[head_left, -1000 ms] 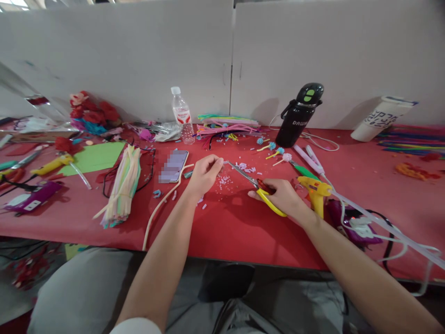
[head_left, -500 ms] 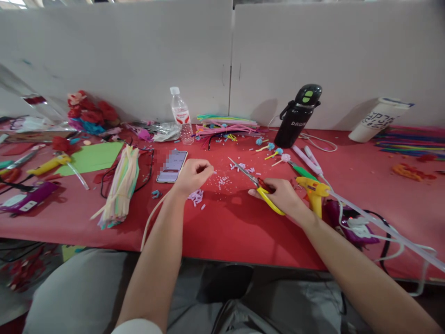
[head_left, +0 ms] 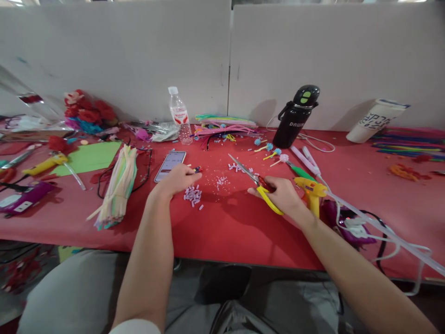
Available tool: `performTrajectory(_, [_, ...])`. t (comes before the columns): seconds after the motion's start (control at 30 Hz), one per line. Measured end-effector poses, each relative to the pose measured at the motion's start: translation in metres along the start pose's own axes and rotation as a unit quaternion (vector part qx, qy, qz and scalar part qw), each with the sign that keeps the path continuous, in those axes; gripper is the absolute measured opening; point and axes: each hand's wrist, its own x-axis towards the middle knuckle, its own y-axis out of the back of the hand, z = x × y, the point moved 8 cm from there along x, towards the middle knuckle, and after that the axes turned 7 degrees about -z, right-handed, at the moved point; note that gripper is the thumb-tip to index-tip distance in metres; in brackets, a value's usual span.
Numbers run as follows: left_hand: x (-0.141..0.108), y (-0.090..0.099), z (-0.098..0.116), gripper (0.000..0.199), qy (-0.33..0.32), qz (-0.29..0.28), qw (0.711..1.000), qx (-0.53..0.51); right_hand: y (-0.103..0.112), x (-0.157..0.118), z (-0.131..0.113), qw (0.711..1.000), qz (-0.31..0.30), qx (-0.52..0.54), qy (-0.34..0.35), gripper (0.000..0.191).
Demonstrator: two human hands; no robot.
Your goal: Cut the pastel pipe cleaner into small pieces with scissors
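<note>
My right hand is closed around the yellow-handled scissors, whose blades point up and left over the red tabletop. Near the phone, my left hand pinches a small dark and reddish object that I cannot make out clearly. A pile of short lilac pieces lies just below my left hand. More lilac pieces are beside the scissor blades. Tiny pale scraps are scattered between my hands.
At the left lie a bundle of pale pipe cleaners and a green sheet. Behind stand a plastic bottle, a black flask and a white cup. A yellow glue gun with cables is beside my right hand.
My left hand has moved left and a little down, uncovering more of the lilac pile, and now a dark and reddish object shows at its fingertips. My right hand has barely moved.
</note>
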Motion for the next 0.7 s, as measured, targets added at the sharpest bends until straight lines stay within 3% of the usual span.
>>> performTrajectory(0.07, [0.000,0.011,0.009,0.043,-0.040,0.080,0.996,-0.007,0.004,0.001,0.002,1.000,0.024,-0.007,-0.006,0.057])
performTrajectory(0.13, [0.004,0.014,0.023,0.035,-0.089,0.120,0.989,-0.019,0.007,0.002,0.006,0.999,0.041,-0.010,-0.019,0.057])
performTrajectory(0.2, [0.014,0.007,0.037,0.023,-0.112,0.108,0.988,-0.023,0.008,0.003,0.009,0.998,0.049,-0.015,-0.029,0.057])
performTrajectory(0.3, [0.037,-0.009,0.052,0.011,-0.077,0.088,0.993,0.024,0.008,0.004,0.009,0.998,0.047,-0.025,-0.035,0.058])
performTrajectory(0.43, [0.072,-0.029,0.065,0.018,-0.066,0.069,0.993,0.064,0.006,0.004,0.007,0.998,0.031,-0.031,-0.038,0.057])
performTrajectory(0.57, [0.101,-0.045,0.059,0.019,-0.019,0.031,0.996,0.084,0.005,0.004,0.008,0.998,0.026,-0.030,-0.040,0.057])
performTrajectory(0.7, [0.113,-0.053,0.056,0.013,0.010,0.025,0.997,0.075,0.002,0.004,0.009,0.999,0.019,-0.021,-0.037,0.056])
